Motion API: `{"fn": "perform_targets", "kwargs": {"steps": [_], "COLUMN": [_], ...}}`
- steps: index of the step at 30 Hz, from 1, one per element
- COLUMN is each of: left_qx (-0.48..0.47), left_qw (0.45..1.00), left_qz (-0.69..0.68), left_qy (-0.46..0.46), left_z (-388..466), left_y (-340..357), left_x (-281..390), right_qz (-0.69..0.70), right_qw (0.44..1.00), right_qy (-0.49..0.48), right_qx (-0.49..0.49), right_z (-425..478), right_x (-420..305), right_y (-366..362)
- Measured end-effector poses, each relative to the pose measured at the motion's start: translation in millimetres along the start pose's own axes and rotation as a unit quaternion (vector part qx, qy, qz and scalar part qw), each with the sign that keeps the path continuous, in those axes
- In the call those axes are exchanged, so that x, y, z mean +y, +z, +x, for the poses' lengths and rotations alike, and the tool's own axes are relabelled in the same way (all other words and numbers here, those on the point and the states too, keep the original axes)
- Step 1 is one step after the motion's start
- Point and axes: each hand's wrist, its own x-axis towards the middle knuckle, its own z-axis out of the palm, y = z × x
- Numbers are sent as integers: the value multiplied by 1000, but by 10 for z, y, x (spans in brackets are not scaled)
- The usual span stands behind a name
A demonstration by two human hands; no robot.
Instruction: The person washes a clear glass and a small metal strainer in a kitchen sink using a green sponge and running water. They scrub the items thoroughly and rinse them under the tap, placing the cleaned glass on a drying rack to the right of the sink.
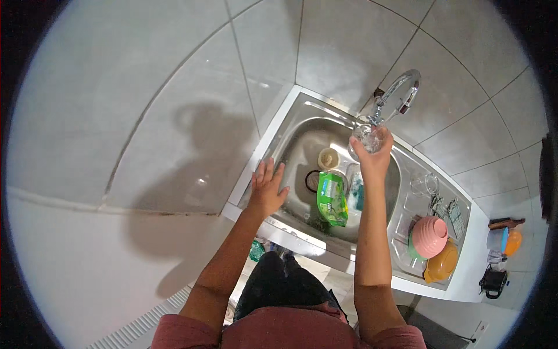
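My right hand [375, 152] grips a clear glass vessel [365, 134] beside the chrome faucet [405, 89], at the back edge of the stainless steel sink [301, 144]. A thin stream of water seems to run from the spout. Resting with fingers spread on the sink's left rim, my left hand [267, 188] holds nothing. Inside the basin lie a green plastic refill pouch [332, 198], a small round beige container [328, 159], a dark-rimmed round item [312, 181] and a tray with a teal sponge [357, 192].
On the drainboard at right stand a pink bowl [429, 237], an amber dish [442, 261], clear glassware [423, 184] and checked cloths [455, 216]. Further right are a black pot [494, 281] and an orange container [513, 242]. Tiled walls border the sink.
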Motion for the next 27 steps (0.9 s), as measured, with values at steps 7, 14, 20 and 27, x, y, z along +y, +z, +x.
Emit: {"fn": "perform_targets", "kwargs": {"steps": [7, 14, 20, 27], "left_qx": [34, 75, 200, 141], "left_qw": [999, 995, 976, 975], "left_qz": [-12, 62, 68, 164], "left_qy": [0, -22, 46, 47], "left_z": [-577, -234, 674, 1323], "left_y": [-53, 188, 639, 402], "left_x": [-128, -495, -831, -258], "right_qz": [-93, -315, -448, -483], "right_qw": [950, 832, 776, 775], "right_qy": [23, 3, -40, 18], "right_qx": [-299, -457, -441, -407], "right_z": [-606, -976, -809, -553], "right_x": [-606, -754, -835, -832], "right_y": [-39, 741, 1294, 657]}}
